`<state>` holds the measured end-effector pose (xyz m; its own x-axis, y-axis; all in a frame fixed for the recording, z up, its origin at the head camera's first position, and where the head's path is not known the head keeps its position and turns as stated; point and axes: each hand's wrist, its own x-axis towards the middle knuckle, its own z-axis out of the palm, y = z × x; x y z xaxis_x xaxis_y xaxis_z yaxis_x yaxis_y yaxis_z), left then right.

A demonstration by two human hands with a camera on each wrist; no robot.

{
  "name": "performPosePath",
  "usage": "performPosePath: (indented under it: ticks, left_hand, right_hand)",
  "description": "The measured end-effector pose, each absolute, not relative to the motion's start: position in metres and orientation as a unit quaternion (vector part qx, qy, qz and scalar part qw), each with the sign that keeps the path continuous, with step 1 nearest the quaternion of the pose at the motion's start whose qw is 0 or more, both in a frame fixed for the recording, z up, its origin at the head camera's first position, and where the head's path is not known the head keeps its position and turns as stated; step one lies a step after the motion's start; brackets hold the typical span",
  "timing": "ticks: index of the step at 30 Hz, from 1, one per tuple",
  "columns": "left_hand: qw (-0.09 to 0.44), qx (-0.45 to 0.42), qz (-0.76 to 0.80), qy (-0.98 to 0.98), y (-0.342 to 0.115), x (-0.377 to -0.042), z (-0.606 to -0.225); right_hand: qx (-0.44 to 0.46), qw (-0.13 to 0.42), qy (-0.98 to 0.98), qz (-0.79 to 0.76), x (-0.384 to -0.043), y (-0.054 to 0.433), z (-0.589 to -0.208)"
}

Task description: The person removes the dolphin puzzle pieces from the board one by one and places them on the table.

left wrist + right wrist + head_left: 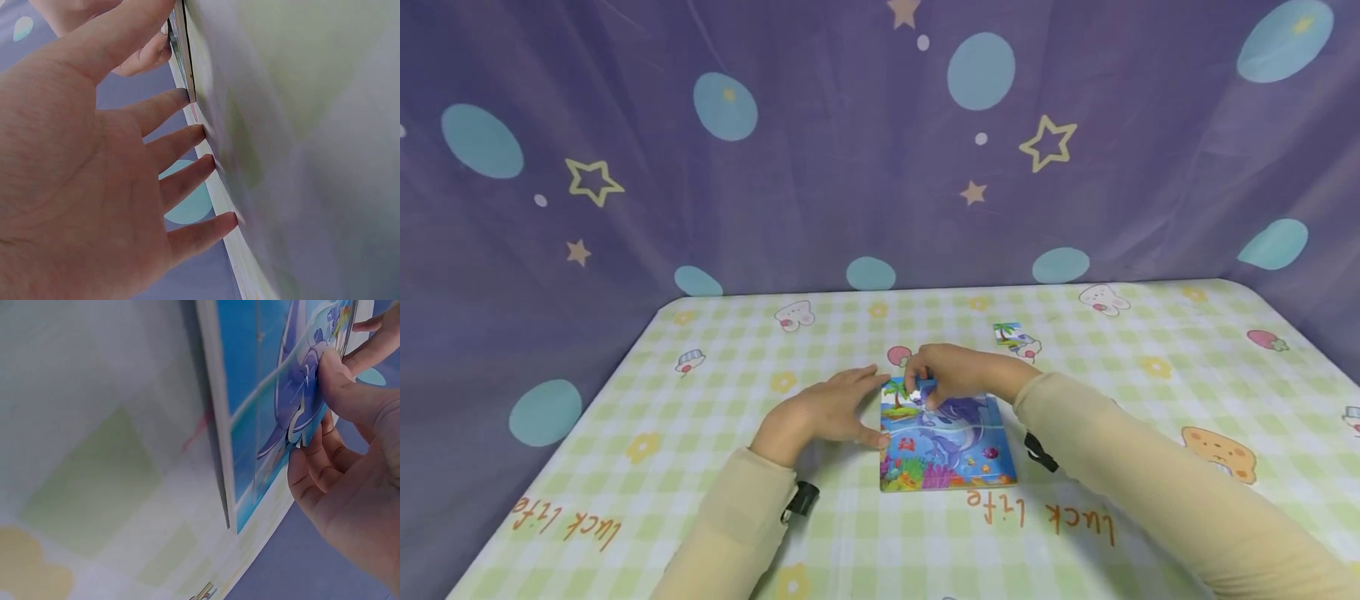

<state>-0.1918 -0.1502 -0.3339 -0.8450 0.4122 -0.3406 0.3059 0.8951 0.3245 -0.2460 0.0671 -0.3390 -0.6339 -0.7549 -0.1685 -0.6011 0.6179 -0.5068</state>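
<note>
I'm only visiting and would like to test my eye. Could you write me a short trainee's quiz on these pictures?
1. Which hand has its thumb at the left edge of the dolphin puzzle?
2. True or false: a palm-tree piece lies on the tablecloth, apart from the puzzle.
3. What does the right hand pinch? a) the palm-tree piece; b) a piece at the puzzle's far edge; c) the tablecloth.

Key: 1. The left hand. 2. True. 3. b.
</note>
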Motion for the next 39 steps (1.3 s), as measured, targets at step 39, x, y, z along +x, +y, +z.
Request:
performPosePath:
  ticks: [39]
  left_hand:
    - [0.209, 0.192, 0.135, 0.949, -0.149, -0.193, -0.331]
  right_hand:
    - [-0.343, 0.168, 0.895, -0.232, -0.246, 0.082, -0.335]
